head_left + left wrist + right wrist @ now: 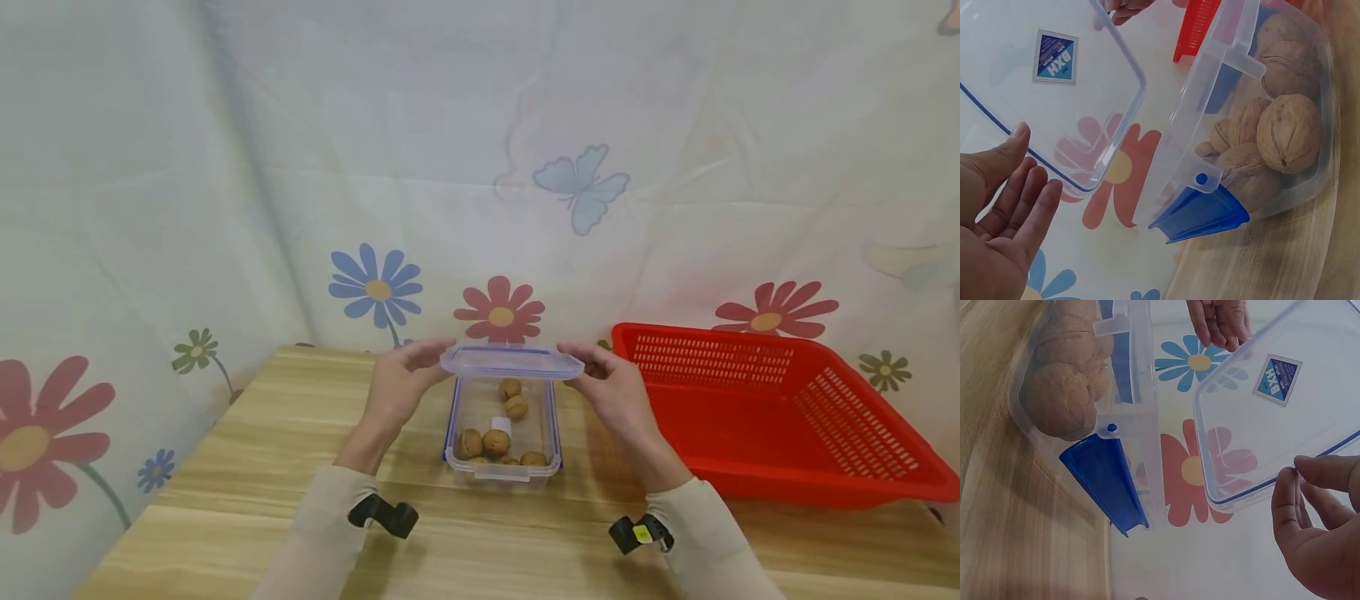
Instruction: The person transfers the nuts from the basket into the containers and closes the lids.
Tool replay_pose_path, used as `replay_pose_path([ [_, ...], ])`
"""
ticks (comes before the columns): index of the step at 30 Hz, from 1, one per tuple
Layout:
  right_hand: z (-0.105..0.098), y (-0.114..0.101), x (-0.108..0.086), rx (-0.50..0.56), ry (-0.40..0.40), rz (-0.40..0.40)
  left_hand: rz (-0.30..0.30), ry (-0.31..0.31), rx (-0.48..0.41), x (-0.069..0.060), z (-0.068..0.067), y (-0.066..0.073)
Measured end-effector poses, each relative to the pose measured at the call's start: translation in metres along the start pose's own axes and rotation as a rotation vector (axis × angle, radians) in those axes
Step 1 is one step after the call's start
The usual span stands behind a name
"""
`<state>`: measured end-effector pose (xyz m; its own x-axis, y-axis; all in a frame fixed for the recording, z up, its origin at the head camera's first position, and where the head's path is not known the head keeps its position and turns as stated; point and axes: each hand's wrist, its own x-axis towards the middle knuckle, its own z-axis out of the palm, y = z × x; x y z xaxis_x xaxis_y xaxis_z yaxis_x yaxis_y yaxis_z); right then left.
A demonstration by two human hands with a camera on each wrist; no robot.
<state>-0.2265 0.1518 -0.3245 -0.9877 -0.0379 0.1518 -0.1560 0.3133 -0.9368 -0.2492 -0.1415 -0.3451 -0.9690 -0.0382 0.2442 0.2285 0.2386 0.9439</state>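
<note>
A clear plastic lid [512,362] with a blue seal is held tilted above a clear food container [504,421], apart from its rim. My left hand [401,383] pinches the lid's left edge, and my right hand [611,387] pinches its right edge. Inside the container lie several walnuts [1290,134], and a small white label shows in it. A blue clip [1200,212] hangs folded outward on the container's side in the left wrist view; another blue clip [1107,481] appears in the right wrist view. The lid carries a BXH sticker [1055,57].
A red plastic basket [750,417] with perforated walls stands to the right of the container, close to my right forearm. The wooden table [247,500] ends at a curtain [450,167] printed with flowers and a butterfly.
</note>
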Motion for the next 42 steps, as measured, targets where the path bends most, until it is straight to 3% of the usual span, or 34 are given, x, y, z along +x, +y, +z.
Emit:
replay_pose_path([
  [12,0.001,0.001,0.003,0.018,0.018,-0.007,-0.03,0.018,-0.009,-0.001,-0.002,0.006],
  [19,-0.002,0.001,0.004,0.0,0.032,-0.007,0.01,0.013,-0.004,0.0,0.0,0.007],
  [29,-0.001,-0.001,0.004,0.071,0.003,0.019,0.003,-0.04,-0.104,0.001,0.003,0.008],
  [42,0.001,0.005,0.005,0.045,-0.037,-0.024,-0.018,-0.113,-0.095,-0.002,0.003,0.011],
])
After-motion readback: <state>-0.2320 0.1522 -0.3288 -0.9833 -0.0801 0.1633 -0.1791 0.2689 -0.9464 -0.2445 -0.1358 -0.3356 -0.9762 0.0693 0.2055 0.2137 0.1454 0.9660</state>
